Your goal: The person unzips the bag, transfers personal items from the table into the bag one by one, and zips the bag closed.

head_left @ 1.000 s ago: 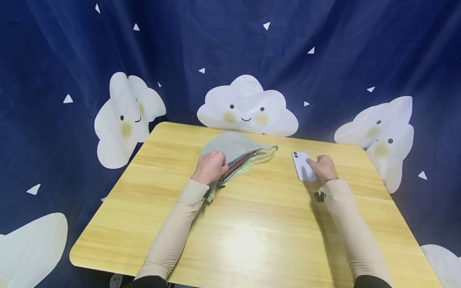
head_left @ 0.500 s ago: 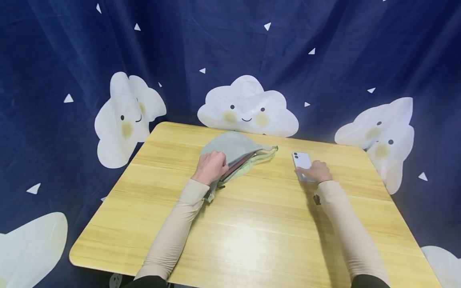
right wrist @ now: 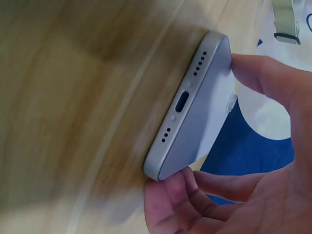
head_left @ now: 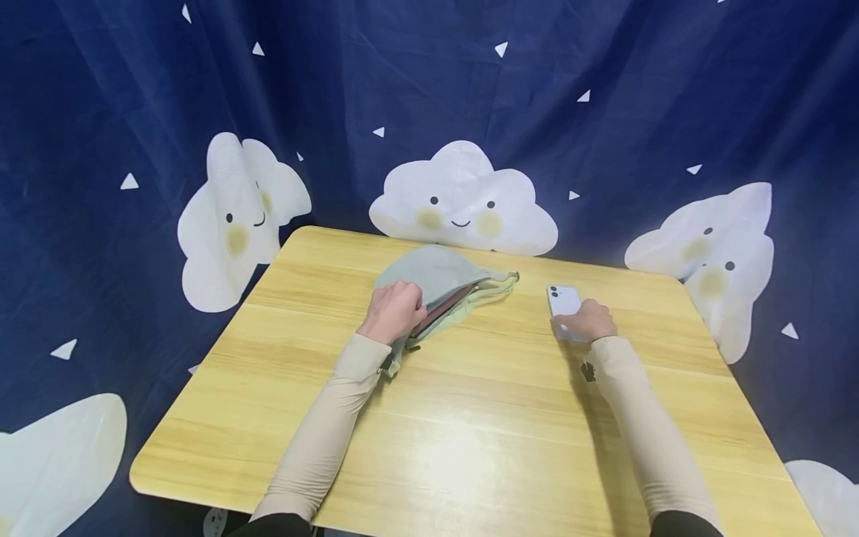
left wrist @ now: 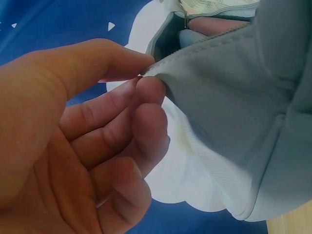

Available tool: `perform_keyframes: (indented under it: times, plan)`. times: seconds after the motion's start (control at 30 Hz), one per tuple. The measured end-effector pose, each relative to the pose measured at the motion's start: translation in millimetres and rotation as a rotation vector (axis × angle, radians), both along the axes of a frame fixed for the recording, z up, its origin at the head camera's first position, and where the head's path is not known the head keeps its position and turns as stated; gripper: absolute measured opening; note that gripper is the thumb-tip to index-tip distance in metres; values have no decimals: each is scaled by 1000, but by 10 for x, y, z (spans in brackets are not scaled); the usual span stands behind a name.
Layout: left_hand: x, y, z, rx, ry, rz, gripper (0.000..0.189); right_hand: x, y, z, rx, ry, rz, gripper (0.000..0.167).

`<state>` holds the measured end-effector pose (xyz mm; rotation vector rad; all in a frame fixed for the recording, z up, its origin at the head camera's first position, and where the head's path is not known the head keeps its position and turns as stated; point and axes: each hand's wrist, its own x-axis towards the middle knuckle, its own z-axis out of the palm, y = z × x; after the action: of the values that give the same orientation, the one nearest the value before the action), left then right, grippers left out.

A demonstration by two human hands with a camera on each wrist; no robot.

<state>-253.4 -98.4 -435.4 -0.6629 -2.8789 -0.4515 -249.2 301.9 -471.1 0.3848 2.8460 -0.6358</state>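
A pale grey waist bag (head_left: 429, 270) lies on the table with its zip undone, its dark reddish lining showing. My left hand (head_left: 392, 307) is at the bag's near left end. In the left wrist view, its thumb and index finger pinch the zipped edge of the bag (left wrist: 219, 92), while the other fingers curl loosely below. To the right, my right hand (head_left: 590, 321) grips a white smartphone (head_left: 562, 300), camera side up. The right wrist view shows the thumb on one long side of the phone (right wrist: 204, 107) and the fingers on the other; the charging port faces the camera.
The light wooden table (head_left: 429, 418) has rounded corners and carries both things. Behind it hangs a dark blue curtain (head_left: 335, 89) with white clouds. The bag's strap end with a dark buckle (head_left: 514, 276) points toward the phone.
My right hand has shifted left over the phone; its thumb has gone from the phone's back to its left side, and the hand now holds it. The left hand and bag stay put.
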Motion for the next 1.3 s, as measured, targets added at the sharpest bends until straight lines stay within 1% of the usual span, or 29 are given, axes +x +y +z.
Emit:
perform_keyframes:
  times: [0.1, 0.27, 0.37, 0.53, 0.63, 0.87, 1.0, 1.13, 1.23, 1.3]
  plan:
    - [1, -2, 6, 2, 3, -1, 44, -8, 15, 0, -29, 0, -3, 65]
    - [-8, -7, -2, 2, 7, 0, 45, -12, 6, 17, -75, -22, -12, 67]
    - [-4, -12, -6, 5, 5, 2, 46, -17, -11, 18, -61, -19, -18, 68]
    - [9, -15, -13, -2, 8, 6, 46, -19, -31, 5, -8, -15, -35, 70]
    - [14, -12, -17, -6, 8, 3, 46, -14, -34, 0, -10, -21, -37, 69]
    - [15, -3, -11, 7, 3, -6, 46, 17, 4, 8, -113, -59, -38, 72]
    - [7, -6, -2, 8, 9, -10, 45, 21, 19, 32, -113, -60, -13, 74]
    - [5, -6, 6, 8, 15, -11, 45, 31, 64, 12, -169, -77, 4, 74]
    - [4, -5, 6, 7, 14, -10, 45, 37, 107, 0, -254, -100, -7, 67]
    - [2, -7, 5, 7, 15, -9, 44, 35, 135, 9, -279, -103, -14, 56]
